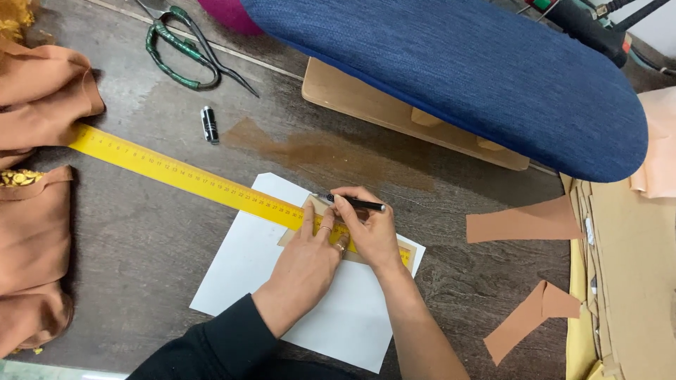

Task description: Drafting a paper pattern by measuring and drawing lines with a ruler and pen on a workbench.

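My left hand [308, 259] presses flat on a long yellow ruler [176, 173] that lies slantwise across a white sheet of paper [282, 281] and a small tan cardboard piece [408, 252]. My right hand [370, 229] crosses beside it and holds a black pen [355, 203], its tip against the ruler's upper edge near the cardboard's corner. The cardboard is mostly hidden under both hands. Rings show on the left fingers.
Green-handled scissors [179, 53] and a small black pen cap [209, 124] lie at the back left. Brown fabric [35, 211] is piled at the left edge. A blue padded sleeve board [458, 70] on a wooden base stands behind. Brown cut pieces [524, 222] lie right.
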